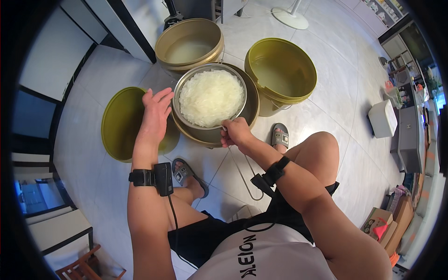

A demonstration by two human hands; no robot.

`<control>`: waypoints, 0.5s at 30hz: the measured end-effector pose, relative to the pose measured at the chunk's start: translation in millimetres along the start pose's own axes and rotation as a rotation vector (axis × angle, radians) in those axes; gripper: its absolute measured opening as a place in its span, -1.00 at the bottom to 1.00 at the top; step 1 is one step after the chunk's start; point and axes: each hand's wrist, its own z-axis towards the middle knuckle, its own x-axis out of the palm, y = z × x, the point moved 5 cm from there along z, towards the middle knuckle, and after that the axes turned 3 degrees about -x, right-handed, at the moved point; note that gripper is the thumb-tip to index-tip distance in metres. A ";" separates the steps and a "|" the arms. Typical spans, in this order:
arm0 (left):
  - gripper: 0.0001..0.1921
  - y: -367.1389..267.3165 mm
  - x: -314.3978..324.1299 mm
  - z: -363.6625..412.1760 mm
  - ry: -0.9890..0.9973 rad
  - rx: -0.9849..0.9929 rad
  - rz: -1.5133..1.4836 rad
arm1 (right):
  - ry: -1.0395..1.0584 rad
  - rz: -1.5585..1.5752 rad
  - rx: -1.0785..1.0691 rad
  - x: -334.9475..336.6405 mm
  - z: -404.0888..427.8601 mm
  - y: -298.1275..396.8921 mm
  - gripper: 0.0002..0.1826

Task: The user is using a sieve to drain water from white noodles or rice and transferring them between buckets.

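Observation:
My right hand (pixel 236 133) grips the near rim and long wire handle (pixel 241 175) of a round metal strainer (pixel 176 105). A heap of pale, translucent strips (pixel 211 98) fills the strainer, which sits over a wide tan bucket (pixel 254 101). My left hand (pixel 156 112), fingers apart, is beside the strainer's left rim; whether the fingertips touch it I cannot tell. Beneath my left hand, an olive-green bucket (pixel 120 122) leans with its mouth showing. Cloudy liquid lies in the tan bucket behind (pixel 189 45), and the olive bucket at the right (pixel 280 70) also holds some liquid.
My sandalled feet stand on the tiled floor just this side of the buckets. Beyond them is a white round stand base (pixel 290 18). A white bin (pixel 383 118) and cardboard boxes (pixel 378 224) stand at the right, a wooden stool (pixel 82 266) at the lower left.

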 end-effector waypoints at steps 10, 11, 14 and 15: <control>-0.19 -2.9 3.1 -3.6 -0.010 -0.013 -0.019 | -0.008 -0.010 -0.004 1.3 -2.2 1.6 -0.70; -0.19 -2.4 1.8 -3.2 -0.011 -0.014 -0.018 | -0.003 -0.007 -0.006 1.8 -2.2 1.3 -0.70; -0.19 -0.7 -0.7 -0.4 -0.008 -0.019 -0.041 | -0.008 -0.002 -0.003 1.2 -1.3 0.4 -0.70; -0.16 -1.1 -0.1 0.2 -0.004 -0.014 -0.034 | -0.010 -0.001 -0.002 0.6 -0.9 0.1 -0.70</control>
